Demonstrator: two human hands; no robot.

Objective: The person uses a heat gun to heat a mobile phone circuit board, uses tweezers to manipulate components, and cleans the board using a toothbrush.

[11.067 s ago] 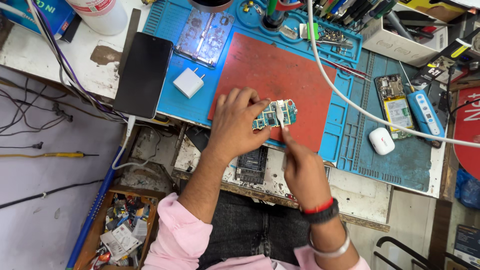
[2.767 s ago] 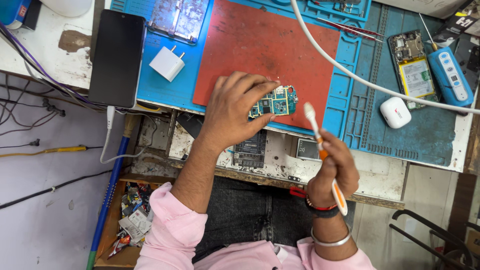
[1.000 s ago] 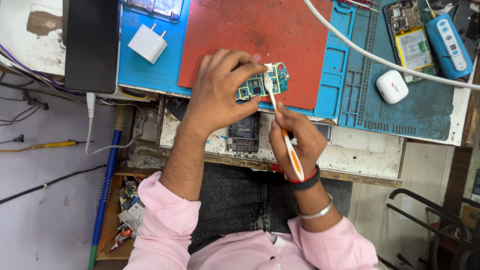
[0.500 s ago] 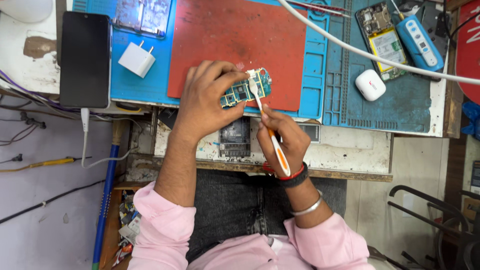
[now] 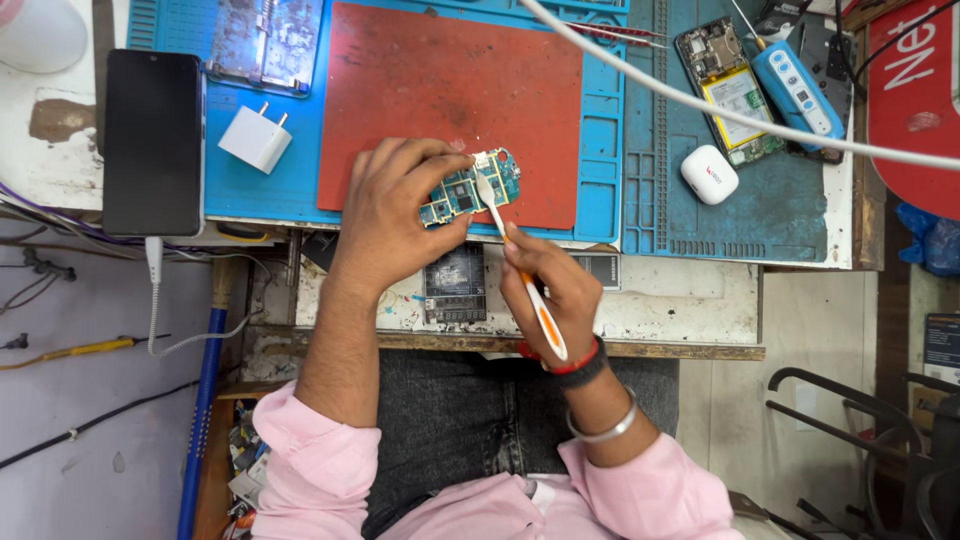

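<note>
One red mat (image 5: 450, 95) lies on the blue work mat (image 5: 240, 195) that covers the bench (image 5: 660, 300), and everything here is placed against that red mat. Over its near edge the left hand (image 5: 390, 215) is curled shut around one small green circuit board (image 5: 470, 188), fingers over the top and thumb pinching from below, so the board sits tilted just above the red mat's lower right part. The right hand (image 5: 550, 290), just nearer than the red mat's edge, is closed in a pinch on one white and orange toothbrush (image 5: 520, 265); its bristle end rests on the board and its orange handle runs back past the wrist, which wears one red band and one dark band, with one metal bangle further up the arm.

Left of the red mat stand one white plug adapter (image 5: 255, 138) and, further left, one black phone (image 5: 153, 142) lying face up with a white cable at its near end. Beyond the red mat's left corner lies one clear tray of parts (image 5: 265, 45). Right of the red mat are one white earbud case (image 5: 709, 174), one opened phone with its battery showing (image 5: 728, 90), and one blue and white handheld device (image 5: 797, 95). One thick white cable (image 5: 700, 100) crosses above that right side. Just nearer than the red mat, one dark module (image 5: 455, 283) lies on the bench.
</note>
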